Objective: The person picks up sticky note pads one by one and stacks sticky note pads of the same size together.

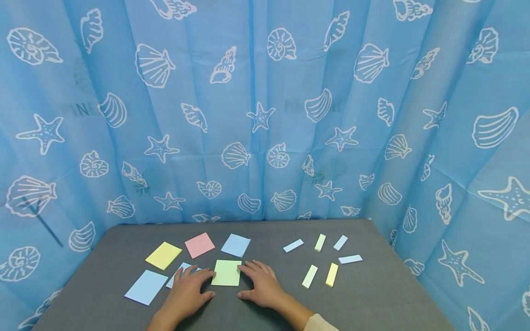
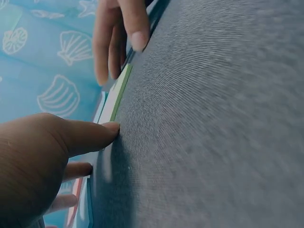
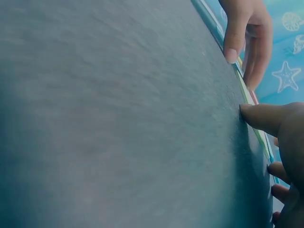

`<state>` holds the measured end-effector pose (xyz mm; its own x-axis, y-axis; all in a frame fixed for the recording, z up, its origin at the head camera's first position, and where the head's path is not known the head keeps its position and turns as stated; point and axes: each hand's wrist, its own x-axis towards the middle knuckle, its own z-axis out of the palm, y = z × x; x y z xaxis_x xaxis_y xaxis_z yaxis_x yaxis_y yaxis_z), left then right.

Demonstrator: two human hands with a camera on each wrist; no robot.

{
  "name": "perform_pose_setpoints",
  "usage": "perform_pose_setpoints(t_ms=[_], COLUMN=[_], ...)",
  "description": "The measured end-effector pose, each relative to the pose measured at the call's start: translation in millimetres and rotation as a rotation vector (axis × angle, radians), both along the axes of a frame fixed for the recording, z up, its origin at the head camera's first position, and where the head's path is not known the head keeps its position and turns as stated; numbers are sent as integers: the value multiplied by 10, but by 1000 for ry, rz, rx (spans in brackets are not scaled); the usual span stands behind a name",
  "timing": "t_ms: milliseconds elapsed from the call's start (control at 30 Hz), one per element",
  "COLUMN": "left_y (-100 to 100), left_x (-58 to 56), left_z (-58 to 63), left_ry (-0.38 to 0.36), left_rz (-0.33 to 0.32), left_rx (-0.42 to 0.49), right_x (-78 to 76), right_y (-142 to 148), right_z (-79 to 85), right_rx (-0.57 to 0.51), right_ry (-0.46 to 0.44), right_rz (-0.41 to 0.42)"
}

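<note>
A square pale green sticky note pad (image 1: 226, 273) lies flat on the table between the two hands. My left hand (image 1: 188, 292) is at its left side, index fingertip at the edge, fingers loosely spread. On the opposite side is my right hand (image 1: 262, 287), its index fingertip by the pad's upper right edge and its thumb lower down. Neither hand grips anything. Part of a blue pad (image 1: 171, 279) is hidden under the left hand's fingers. In the left wrist view, the green pad (image 2: 120, 90) appears edge-on between the hands.
Left and behind are a yellow pad (image 1: 164, 255), a pink pad (image 1: 200, 245), a blue pad (image 1: 236, 245) and a larger blue pad (image 1: 146, 287). Several narrow note strips, including a yellow strip (image 1: 331, 275), lie at right. A shell-patterned curtain (image 1: 261, 138) borders the grey table (image 1: 393, 294).
</note>
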<state>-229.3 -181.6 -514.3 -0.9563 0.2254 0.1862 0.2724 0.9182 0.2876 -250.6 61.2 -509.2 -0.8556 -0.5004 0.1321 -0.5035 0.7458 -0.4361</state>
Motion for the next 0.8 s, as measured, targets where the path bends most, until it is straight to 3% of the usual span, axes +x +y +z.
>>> perform_pose_setpoints(t_ms=[200, 433, 533, 800], left_y=[60, 161, 195, 301], left_x=[-106, -118, -121, -142], left_z=[-2, -17, -38, -49], left_ry=[15, 57, 92, 160], left_rz=[12, -5, -28, -45], left_rx=[32, 65, 41, -17], right_x=[-153, -257, -285, -359], right_y=[-55, 12, 81, 236], right_z=[-1, -22, -30, -16], right_rx=[8, 41, 64, 78], right_ry=[12, 91, 125, 89], right_rz=[-7, 80, 114, 178])
